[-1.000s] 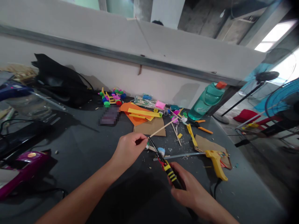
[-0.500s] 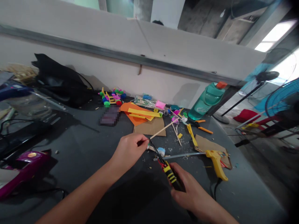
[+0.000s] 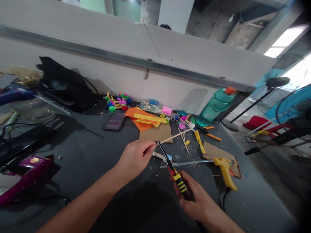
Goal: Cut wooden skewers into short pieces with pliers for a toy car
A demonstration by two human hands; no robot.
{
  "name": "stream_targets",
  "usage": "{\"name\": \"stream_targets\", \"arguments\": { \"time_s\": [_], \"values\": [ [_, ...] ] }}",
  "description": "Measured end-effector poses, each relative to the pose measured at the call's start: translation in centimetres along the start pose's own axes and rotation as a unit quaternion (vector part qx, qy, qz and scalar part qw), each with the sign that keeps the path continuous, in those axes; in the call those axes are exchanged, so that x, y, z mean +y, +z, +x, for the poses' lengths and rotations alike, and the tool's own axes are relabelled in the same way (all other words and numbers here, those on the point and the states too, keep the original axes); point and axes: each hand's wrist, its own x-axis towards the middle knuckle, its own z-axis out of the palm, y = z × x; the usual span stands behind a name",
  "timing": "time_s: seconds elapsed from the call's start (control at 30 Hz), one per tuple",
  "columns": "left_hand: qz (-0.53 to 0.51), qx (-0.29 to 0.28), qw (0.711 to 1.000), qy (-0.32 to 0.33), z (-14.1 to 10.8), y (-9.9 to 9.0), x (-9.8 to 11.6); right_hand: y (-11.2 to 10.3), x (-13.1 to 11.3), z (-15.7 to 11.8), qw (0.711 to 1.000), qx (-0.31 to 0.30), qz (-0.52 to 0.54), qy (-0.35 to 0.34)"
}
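My left hand (image 3: 139,157) pinches the near end of a thin wooden stick (image 3: 176,135), which slants up to the right over the cardboard. In my right hand (image 3: 195,197) is a tool with a striped yellow-and-black handle (image 3: 181,184), a red part and a long narrow dark front; its exact kind is unclear. The tool's tip meets the stick just beside my left fingertips. Beneath and beside the tool lie a small blue-and-white round piece (image 3: 168,158) and a clear glue stick (image 3: 191,162) reaching to the yellow glue gun (image 3: 225,171).
Orange and yellow sheets (image 3: 143,118) lie on cardboard (image 3: 155,133). Behind are colourful small pieces (image 3: 118,102), a teal bottle (image 3: 213,108) and orange-handled pliers (image 3: 213,137). A purple tool (image 3: 26,171) and black bag (image 3: 65,84) are at left. Scraps dot the table.
The stick and the tool's tip have shifted slightly right, and my right hand is a little lower. Both hands keep their hold; the view has tilted slightly.
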Motion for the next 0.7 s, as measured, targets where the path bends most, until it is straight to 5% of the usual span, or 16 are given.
{"name": "stream_targets", "arguments": {
  "time_s": [0.43, 0.7],
  "values": [
    [0.076, 0.0, 0.993, 0.093, -0.2, 0.0, -0.7, 0.1, 1.4, 0.2, 0.999, -0.009, 0.038, 0.034],
    [0.001, -0.004, 1.0, 0.001, -0.1, 0.4, 0.2, 0.1, 1.0, 0.1, 0.999, 0.02, -0.026, -0.007]
  ]
}}
